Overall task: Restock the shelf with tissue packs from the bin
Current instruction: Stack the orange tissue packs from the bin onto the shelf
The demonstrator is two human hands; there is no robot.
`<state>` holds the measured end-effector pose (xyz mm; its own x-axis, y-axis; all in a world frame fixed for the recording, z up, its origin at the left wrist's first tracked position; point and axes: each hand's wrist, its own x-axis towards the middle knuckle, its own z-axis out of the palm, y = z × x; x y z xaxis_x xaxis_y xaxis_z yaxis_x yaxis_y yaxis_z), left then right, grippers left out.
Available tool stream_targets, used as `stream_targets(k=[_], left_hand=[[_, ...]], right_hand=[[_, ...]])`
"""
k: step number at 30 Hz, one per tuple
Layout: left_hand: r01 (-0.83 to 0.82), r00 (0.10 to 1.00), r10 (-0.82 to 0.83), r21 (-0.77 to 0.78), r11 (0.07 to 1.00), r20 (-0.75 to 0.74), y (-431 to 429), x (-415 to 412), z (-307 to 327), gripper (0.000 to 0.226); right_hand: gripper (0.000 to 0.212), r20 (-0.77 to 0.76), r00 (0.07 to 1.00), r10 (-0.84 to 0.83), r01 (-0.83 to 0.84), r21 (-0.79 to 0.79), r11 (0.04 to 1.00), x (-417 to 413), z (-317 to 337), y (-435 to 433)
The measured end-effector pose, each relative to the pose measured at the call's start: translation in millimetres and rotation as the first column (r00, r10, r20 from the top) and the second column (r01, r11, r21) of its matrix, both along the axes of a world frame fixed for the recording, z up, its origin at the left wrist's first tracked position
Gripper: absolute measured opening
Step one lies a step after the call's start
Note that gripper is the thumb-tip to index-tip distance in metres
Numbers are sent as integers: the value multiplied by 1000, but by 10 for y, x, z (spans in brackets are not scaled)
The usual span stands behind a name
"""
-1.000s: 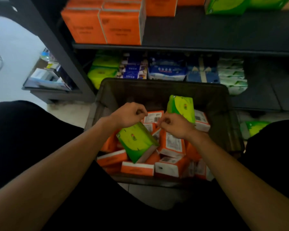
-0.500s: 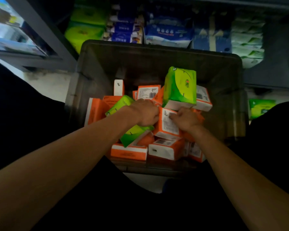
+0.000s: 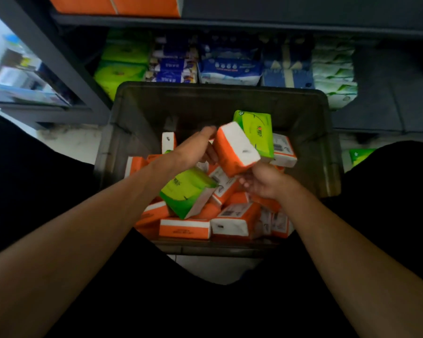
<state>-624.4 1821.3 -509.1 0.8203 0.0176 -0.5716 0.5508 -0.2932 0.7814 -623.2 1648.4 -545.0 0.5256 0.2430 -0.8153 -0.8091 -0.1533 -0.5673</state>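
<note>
The orange pack (image 3: pixel 235 150) is raised above the middle of the bin (image 3: pixel 220 93), tilted, with one white end facing up. The left hand (image 3: pixel 193 152) pinches its end, thumb on top and fingers beneath. The right hand (image 3: pixel 264 181) sits just under the pack's near corner with its fingers curled; I cannot tell whether it grips the pack or only props it.

The main risk is the hold. A soft pack pinched at one end probably sags and twists, so it could slip and fall back into the bin, or over the bin's rim onto the floor.

An upright green pack (image 3: pixel 257 132) stands inside the bin, touching or just behind the raised one. A tilted green pack (image 3: pixel 186 191) lies on the heap below the left wrist. Either could be knocked over or dragged along by a careless lift.

The shelf (image 3: pixel 376 98) lies beyond the bin's far wall, and the row directly behind the bin looks full. Pushing the pack in there could crush it or topple neighbours, so the bare stretch beyond the bin's far right corner seems safer.
</note>
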Motion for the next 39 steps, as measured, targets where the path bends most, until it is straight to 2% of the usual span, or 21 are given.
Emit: stream_targets(k=[2, 4, 6, 8, 10, 12, 14, 17, 20, 23, 27, 29, 32, 33, 34, 37, 39], left_hand=[[-57, 997, 62, -92, 994, 51, 29, -26, 118, 32], [-56, 988, 66, -78, 995, 137, 89, -60, 210, 16], [-44, 976, 45, -9, 999, 215, 183, -77, 212, 18], [-82, 959, 57, 78, 994, 276, 262, -109, 214, 10], [-105, 958, 49, 186, 977, 282, 325, -128, 219, 34], [-127, 963, 97, 104, 986, 252, 328, -164, 271, 41], [-148, 963, 152, -35, 988, 222, 309, -185, 316, 40], [-124, 969, 162, -197, 973, 188, 289, -185, 374, 53], [-129, 963, 207, -377, 917, 174, 266, -157, 516, 44], [-142, 940, 264, -459, 877, 214, 256, -107, 657, 44], [-187, 896, 349, -480, 857, 275, 228, -36, 748, 52], [-244, 859, 413, -469, 849, 301, 242, 31, 791, 45], [-349, 779, 572, -581, 735, 256, 365, 171, 935, 41], [-341, 779, 569, -582, 738, 265, 414, 207, 1013, 37], [-307, 798, 524, -547, 779, 298, 465, 238, 1092, 33], [-142, 874, 320, -436, 889, 366, 552, 299, 1259, 32], [-59, 906, 206, -373, 926, 369, 530, 333, 1346, 37]], right_hand=[[39, -14, 1000, 9, -9, 56, 998, 29, 115, 28], [42, 5, 1000, -24, 24, 95, 995, 49, 204, 60], [34, 19, 996, -88, 84, 169, 982, 46, 284, 91], [26, 94, 988, -127, 101, 239, 966, 50, 331, 121], [32, 217, 973, -82, 26, 251, 968, 31, 375, 165], [20, 328, 945, 5, -76, 204, 976, 6, 418, 206], [11, 380, 925, 7, -80, 177, 981, -4, 482, 227], [28, 364, 927, -86, -5, 242, 970, 54, 599, 254], [34, 357, 919, -169, 50, 321, 946, 131, 773, 301], [34, 425, 878, -218, 67, 342, 937, 147, 918, 368], [35, 357, 865, -353, 171, 452, 876, 156, 1017, 429], [34, 414, 846, -336, 158, 406, 900, 220, 1086, 428], [35, 545, 793, -271, 110, 310, 944, 364, 1236, 376], [36, 564, 777, -281, 114, 313, 943, 409, 1280, 361], [36, 563, 762, -320, 140, 339, 930, 449, 1321, 355], [40, 469, 734, -490, 269, 462, 845, 564, 1445, 395], [28, 421, 735, -532, 298, 505, 810, 652, 1522, 444]])
